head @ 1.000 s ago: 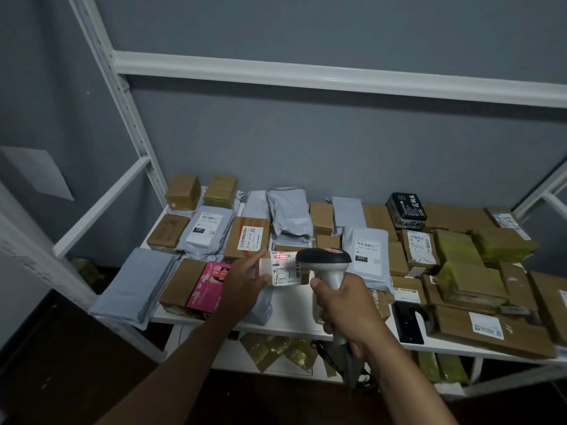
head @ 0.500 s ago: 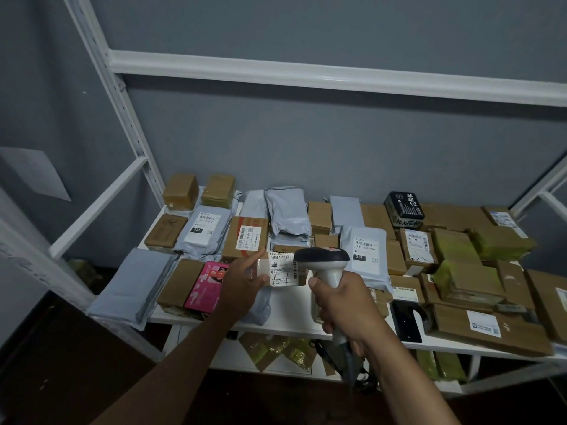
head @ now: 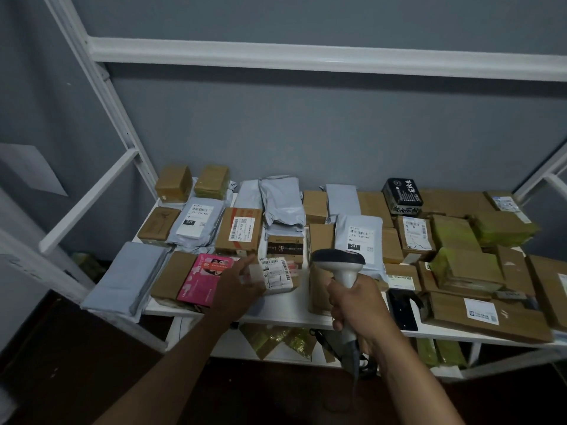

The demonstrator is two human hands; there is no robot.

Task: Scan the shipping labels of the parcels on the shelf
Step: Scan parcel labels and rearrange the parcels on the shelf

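Many parcels lie on a white shelf (head: pixel 285 312): brown boxes, grey mailer bags, some with white shipping labels. My left hand (head: pixel 237 289) pinches the left edge of a small labelled parcel (head: pixel 280 273) low over the shelf's front; its fingers are blurred. My right hand (head: pixel 356 305) grips the handle of a white barcode scanner (head: pixel 339 260), whose dark head points at that parcel from its right. No red scan light shows on the label.
A pink box (head: pixel 205 277) lies left of my left hand and a grey bag stack (head: pixel 125 277) hangs over the shelf's left corner. A black scanner stand (head: pixel 402 308) sits at the front right. White shelf posts and rails frame the sides; more packets lie on the lower shelf.
The red scan light on the small parcel's label went out. My left hand has lowered the parcel toward the shelf. The scanner has stayed roughly in place.
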